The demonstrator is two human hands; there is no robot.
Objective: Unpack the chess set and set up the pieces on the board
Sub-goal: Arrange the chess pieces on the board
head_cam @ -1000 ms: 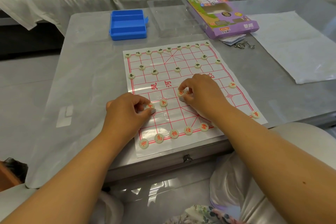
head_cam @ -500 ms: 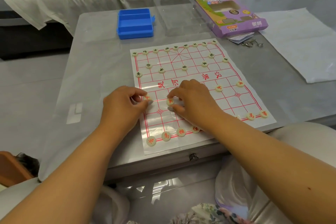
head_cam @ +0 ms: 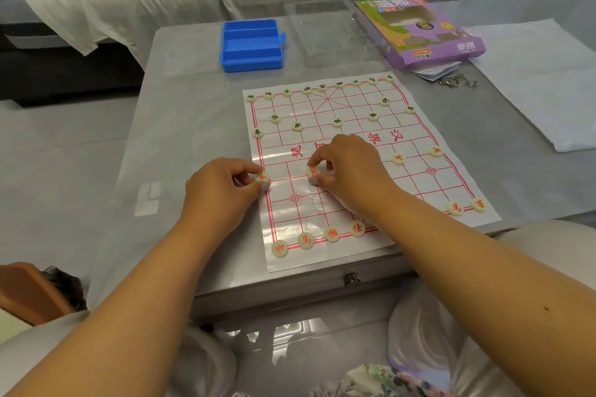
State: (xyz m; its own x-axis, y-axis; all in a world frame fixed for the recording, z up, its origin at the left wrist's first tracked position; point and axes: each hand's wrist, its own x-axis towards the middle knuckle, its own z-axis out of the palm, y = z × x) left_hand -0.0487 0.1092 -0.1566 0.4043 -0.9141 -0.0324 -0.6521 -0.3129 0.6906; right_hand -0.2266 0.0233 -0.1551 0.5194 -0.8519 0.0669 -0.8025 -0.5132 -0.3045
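Note:
A white plastic chess board (head_cam: 416,196) with red grid lines lies on the grey table. Cream discs with dark characters line its far rows, such as one (head_cam: 337,122). Red-lettered discs sit along the near edge, among them one (head_cam: 332,234), and two at the near right corner (head_cam: 479,205). My left hand (head_cam: 222,190) pinches a red-lettered disc (head_cam: 263,177) at the board's left edge line. My right hand (head_cam: 348,167) pinches another red-lettered disc (head_cam: 312,172) two columns further right, on the same row. My right forearm hides part of the near row.
A blue plastic case (head_cam: 251,45), a clear tray (head_cam: 325,32) and a purple game box (head_cam: 419,30) stand at the table's far side. Metal rings (head_cam: 458,80) and a white sheet (head_cam: 541,80) lie to the right. A grey sofa runs behind.
Both hands have slid their discs leftward and slightly away from me across the board. More of the near right row shows now. The camera view has shifted.

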